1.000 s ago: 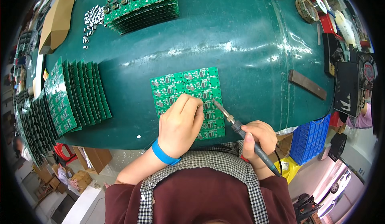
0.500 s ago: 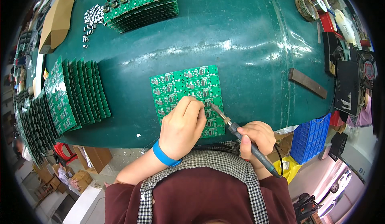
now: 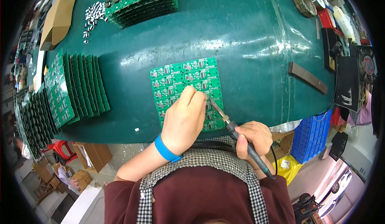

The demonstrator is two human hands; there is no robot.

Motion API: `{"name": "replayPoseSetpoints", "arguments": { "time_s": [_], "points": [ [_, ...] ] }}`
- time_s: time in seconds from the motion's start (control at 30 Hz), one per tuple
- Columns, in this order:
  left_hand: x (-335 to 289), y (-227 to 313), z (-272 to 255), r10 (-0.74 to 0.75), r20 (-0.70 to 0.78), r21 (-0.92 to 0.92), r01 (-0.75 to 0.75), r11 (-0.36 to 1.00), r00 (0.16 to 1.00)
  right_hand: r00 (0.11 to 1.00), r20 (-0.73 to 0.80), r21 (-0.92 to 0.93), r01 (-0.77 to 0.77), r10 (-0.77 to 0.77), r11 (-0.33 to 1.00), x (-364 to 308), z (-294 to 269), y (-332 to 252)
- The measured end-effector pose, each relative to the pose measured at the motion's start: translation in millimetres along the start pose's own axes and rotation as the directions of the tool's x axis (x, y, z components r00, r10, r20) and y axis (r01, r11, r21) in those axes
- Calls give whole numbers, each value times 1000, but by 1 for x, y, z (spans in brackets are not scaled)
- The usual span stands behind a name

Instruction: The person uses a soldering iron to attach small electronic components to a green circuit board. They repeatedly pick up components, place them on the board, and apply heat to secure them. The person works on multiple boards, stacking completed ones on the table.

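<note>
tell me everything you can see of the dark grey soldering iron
The pen-shaped dark grey soldering iron has a slim metal shaft and a seemingly plastic handle with a teal rear end, from which a thin black cable curves. The bare right hand grips the handle. The iron slants, its tip pointing away and leftward over the green rectangular circuit-board panel, near the bare left hand. Whether the tip touches the panel is unclear.

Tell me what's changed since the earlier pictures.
The soldering iron has moved left and toward the person over the green circuit board, its tip nearer the left hand; the right hand went with it. The whole scene sits slightly higher, apparently from camera movement. No grip visibly changed: the right hand keeps the iron, the left stays over the board.
</note>
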State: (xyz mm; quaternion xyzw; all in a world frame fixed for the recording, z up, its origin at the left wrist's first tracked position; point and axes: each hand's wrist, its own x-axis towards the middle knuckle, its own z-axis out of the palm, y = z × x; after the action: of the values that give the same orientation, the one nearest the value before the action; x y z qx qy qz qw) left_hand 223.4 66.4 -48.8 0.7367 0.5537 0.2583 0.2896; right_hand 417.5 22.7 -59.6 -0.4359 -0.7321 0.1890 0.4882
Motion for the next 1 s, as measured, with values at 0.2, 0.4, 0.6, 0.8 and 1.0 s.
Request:
{"name": "replayPoseSetpoints", "arguments": {
  "time_s": [0.2,0.4,0.6,0.8,1.0],
  "points": [
    [-3,3,-3,-5,-51,-46,3,999,999,999,-13,19,-42,42,999,1,-6,-1],
    [-4,1,-4,40,-77,8,-39,999,996,1000,-14,1,-25,25,1000,1,0,0],
    [-9,2,-8,30,-97,-44,-35,998,995,1000,-19,-7,-25,25,1000,-4,-10,-5],
    [-22,2,-7,32,-79,-3,-33,999,996,992,13,44,-123,123,991,-9,-20,-9],
    [-23,3,-4,60,-91,22,-58,998,994,998,69,-95,-1,8,995,-15,-24,-18]
  ]
}}
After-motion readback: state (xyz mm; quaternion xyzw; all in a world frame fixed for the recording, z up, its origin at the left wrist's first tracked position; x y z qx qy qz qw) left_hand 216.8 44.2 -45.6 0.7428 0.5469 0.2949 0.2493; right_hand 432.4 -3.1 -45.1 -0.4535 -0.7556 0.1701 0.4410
